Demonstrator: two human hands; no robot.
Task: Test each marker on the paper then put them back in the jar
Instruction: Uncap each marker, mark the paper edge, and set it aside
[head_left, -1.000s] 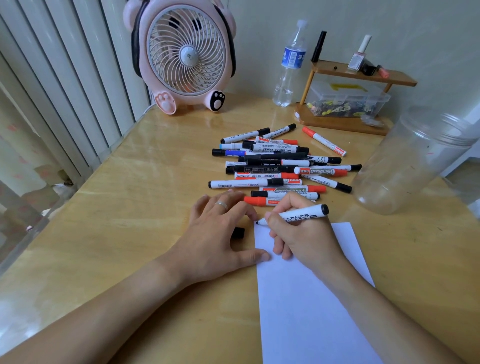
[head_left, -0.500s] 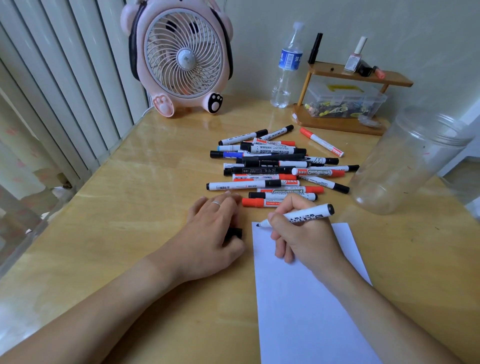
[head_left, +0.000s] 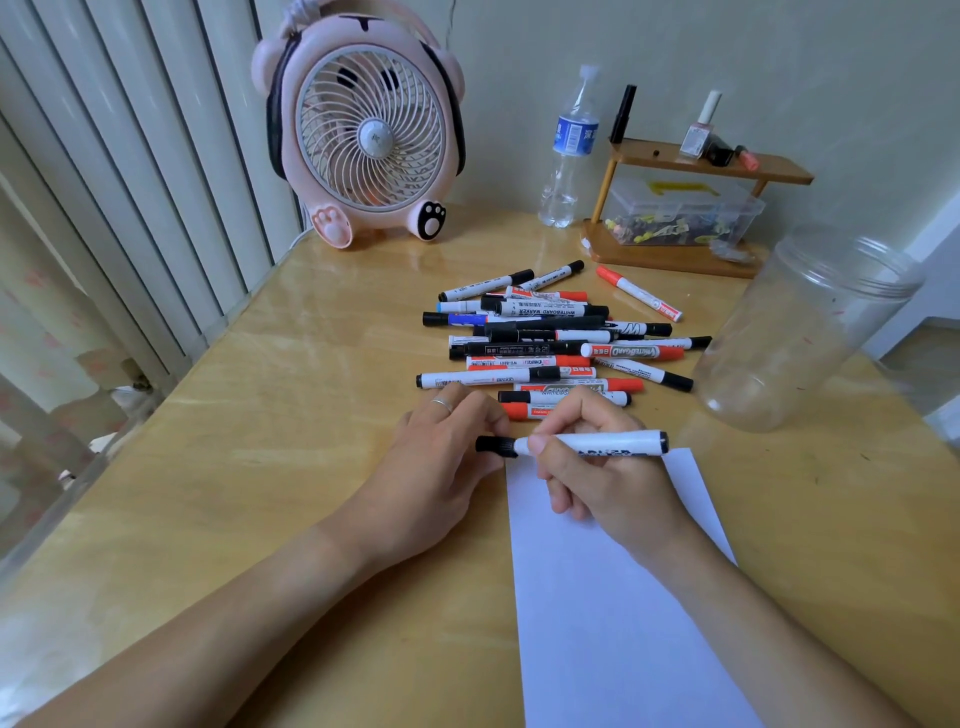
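Observation:
My right hand grips a white marker that lies level above the top edge of the white paper. The marker's black cap sits on its left end, and my left hand pinches that cap. A pile of several markers with black, red and blue caps lies just beyond my hands. The clear plastic jar stands with no lid to the right of the pile, and I see nothing inside it.
A pink animal-shaped fan stands at the back. To its right are a water bottle and a small wooden shelf with a clear box and little bottles. White vertical blinds run along the wooden table's left edge.
My left hand lifted the black cap from the table and brought it onto the marker's tip. My right hand turned the marker level, its tip off the paper.

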